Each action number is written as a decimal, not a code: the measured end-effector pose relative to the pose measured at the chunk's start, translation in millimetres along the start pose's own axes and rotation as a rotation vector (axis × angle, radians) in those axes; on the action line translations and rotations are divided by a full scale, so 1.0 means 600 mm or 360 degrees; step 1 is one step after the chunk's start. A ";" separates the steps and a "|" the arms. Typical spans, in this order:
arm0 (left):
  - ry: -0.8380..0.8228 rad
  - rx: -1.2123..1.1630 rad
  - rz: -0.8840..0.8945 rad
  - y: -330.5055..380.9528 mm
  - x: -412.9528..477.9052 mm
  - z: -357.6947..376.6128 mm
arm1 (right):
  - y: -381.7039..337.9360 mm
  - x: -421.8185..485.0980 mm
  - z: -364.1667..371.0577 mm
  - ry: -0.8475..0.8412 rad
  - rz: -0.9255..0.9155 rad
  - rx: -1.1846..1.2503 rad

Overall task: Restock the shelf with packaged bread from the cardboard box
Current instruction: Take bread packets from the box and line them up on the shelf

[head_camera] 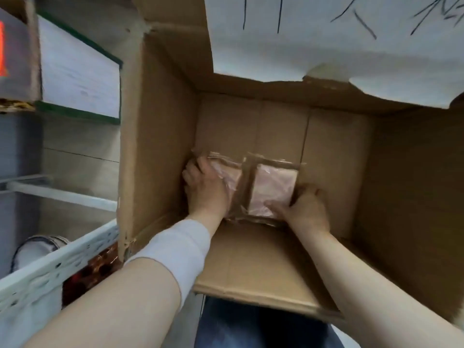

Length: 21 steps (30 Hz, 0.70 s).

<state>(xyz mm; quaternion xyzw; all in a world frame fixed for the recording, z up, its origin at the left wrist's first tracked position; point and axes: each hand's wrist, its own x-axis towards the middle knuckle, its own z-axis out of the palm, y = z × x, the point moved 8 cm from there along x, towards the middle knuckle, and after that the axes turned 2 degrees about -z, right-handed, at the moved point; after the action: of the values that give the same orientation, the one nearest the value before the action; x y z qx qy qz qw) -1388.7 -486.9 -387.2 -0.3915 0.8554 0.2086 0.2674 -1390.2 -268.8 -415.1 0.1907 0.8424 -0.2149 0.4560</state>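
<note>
Lying side by side on the floor of the cardboard box (160, 146), two bread packets. The left hand (204, 187) curls over the left packet (232, 175), and the right hand (303, 209) clamps the right packet (272, 189), thumb on top, fingers round its edge. A white perforated basket (57, 267) sits just beside the box, on the left.
</note>
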 end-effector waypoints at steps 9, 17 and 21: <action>-0.0225 -0.0434 -0.0117 0.006 -0.003 -0.040 | 0.008 -0.038 -0.037 -0.0082 0.0125 0.0297; -0.0153 -0.0941 0.0233 0.044 -0.170 -0.226 | 0.017 -0.231 -0.205 -0.0013 0.0092 0.0880; -0.0046 -0.1247 0.0350 0.006 -0.326 -0.359 | -0.009 -0.367 -0.244 -0.0206 -0.0139 0.1109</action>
<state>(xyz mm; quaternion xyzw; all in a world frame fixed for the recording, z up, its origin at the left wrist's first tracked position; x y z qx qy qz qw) -1347.3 -497.3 -99.1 -0.3670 0.7441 0.5516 0.0860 -1380.9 -222.2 -154.9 0.2845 0.6953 -0.5202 0.4062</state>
